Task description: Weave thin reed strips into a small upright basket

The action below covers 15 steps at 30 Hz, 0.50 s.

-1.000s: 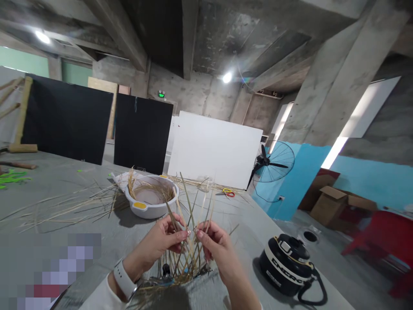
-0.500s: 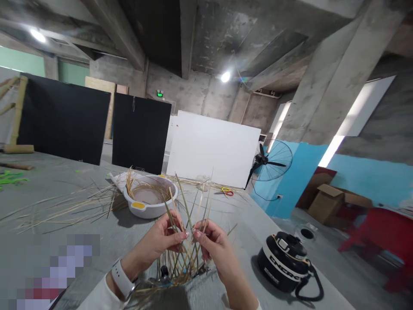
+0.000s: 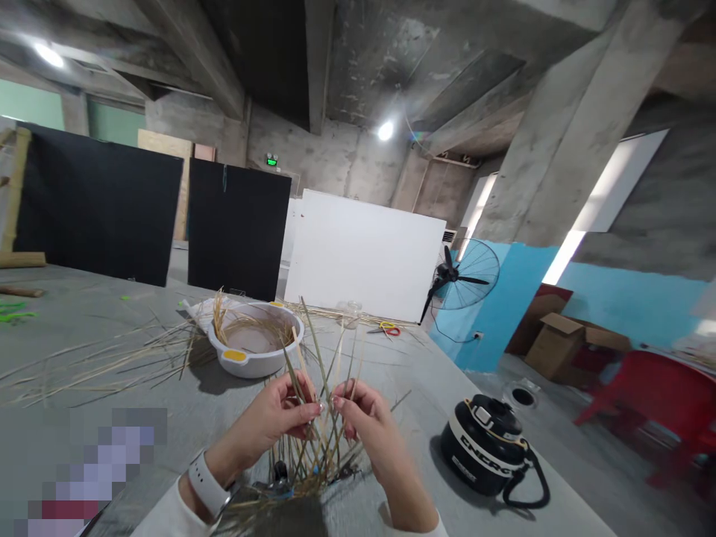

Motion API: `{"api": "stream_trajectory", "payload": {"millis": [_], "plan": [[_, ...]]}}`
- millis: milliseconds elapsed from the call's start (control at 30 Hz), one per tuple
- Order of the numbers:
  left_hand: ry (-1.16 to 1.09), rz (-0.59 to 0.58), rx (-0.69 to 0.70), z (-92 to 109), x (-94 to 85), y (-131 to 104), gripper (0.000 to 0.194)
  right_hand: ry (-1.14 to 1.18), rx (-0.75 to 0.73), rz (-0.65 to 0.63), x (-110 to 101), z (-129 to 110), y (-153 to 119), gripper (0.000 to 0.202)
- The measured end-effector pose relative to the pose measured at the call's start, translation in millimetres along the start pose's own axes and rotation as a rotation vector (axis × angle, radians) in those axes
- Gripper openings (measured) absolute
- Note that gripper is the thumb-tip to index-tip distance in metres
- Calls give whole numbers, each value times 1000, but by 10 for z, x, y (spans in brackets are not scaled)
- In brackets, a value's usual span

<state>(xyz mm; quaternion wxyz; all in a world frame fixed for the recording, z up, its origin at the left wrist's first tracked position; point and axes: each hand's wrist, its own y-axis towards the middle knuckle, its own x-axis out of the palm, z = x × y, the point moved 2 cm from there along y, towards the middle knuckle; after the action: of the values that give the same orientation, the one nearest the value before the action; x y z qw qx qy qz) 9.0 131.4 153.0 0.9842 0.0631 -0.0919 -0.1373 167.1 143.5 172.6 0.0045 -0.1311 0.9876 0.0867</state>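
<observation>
Between my hands stands a lattice of crossed plant strips (image 3: 306,456), greenish and straw-coloured, fanning upward from a woven base near the table's front edge. My left hand (image 3: 283,412) is closed, pinching a few strips between thumb and fingers. Close beside it, my right hand (image 3: 361,410) pinches other strips, its thumb toward the left thumb. The strip tips rise above both hands. Low on the lattice sit a black clip (image 3: 280,474) and another small dark clip (image 3: 345,473). My fingers partly hide where the strips cross.
A white basin (image 3: 254,363) with yellow handles holds coiled strips; loose strips (image 3: 112,358) spread left of it. Scissors (image 3: 388,328) with red and yellow handles lie farther back. A black bottle (image 3: 485,446) with a strap stands at right. A fan (image 3: 459,276) is beyond the table.
The view has shifted slightly, so the surroundings sit a little further left. Both hands keep their pinch on the strips, with only slight finger movement.
</observation>
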Motion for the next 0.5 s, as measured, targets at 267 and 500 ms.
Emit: {"api": "stream_trajectory", "payload": {"millis": [267, 500], "plan": [[23, -59, -10, -39, 53, -6, 32, -82, 33, 97, -32, 80, 23, 15], [65, -51, -29, -63, 59, 10, 32, -125, 53, 16, -44, 75, 33, 9]]}}
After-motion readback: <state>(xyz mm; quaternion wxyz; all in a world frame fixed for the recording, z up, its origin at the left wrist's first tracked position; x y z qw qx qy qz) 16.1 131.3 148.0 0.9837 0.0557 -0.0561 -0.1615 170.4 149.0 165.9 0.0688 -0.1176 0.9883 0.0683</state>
